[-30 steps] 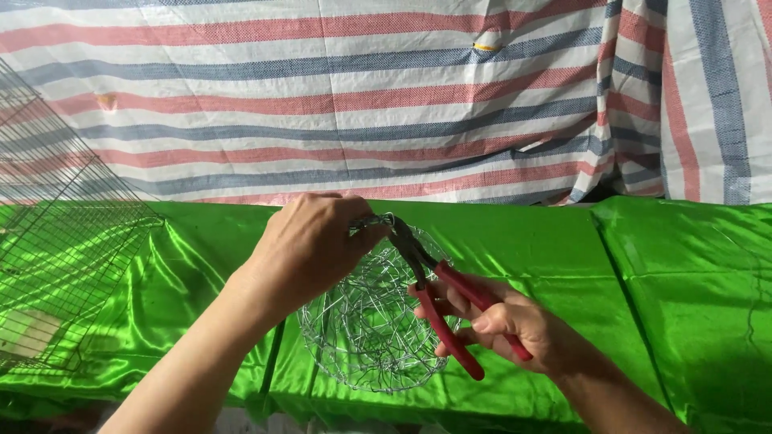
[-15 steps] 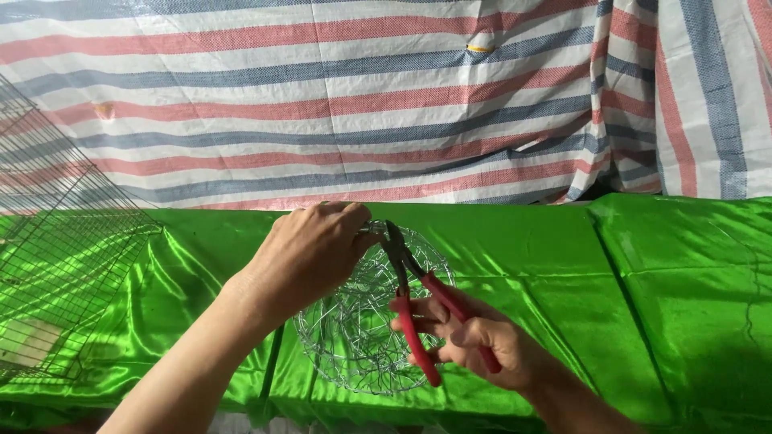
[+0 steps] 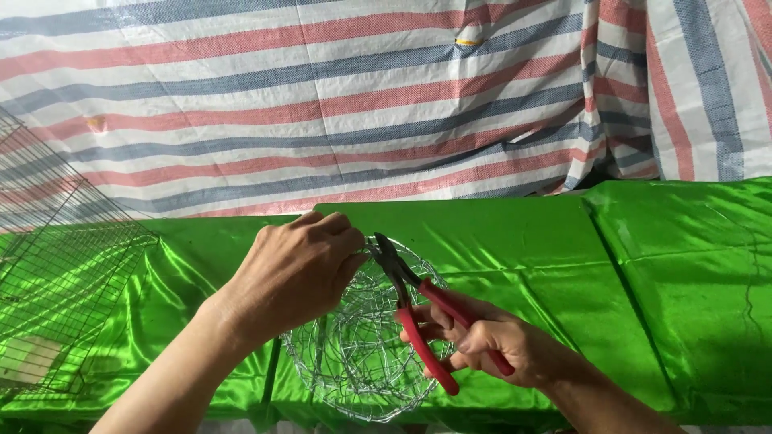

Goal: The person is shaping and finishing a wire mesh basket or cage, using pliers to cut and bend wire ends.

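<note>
The left hand is reaching in from lower left, fingers curled shut, pinching; the right hand is gripping, palm turned up.

Left hand bare, right hand bare, forearms uncovered, no sleeves, short nails

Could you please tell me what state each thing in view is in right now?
Left hand: gripping the rim of the wire ball.
Right hand: closed round the pliers' red handles.
Pliers: tip at the ball's rim.
Wire ball: rounded, held over the green cloth.
Wire mesh: tilted, untouched.
</note>
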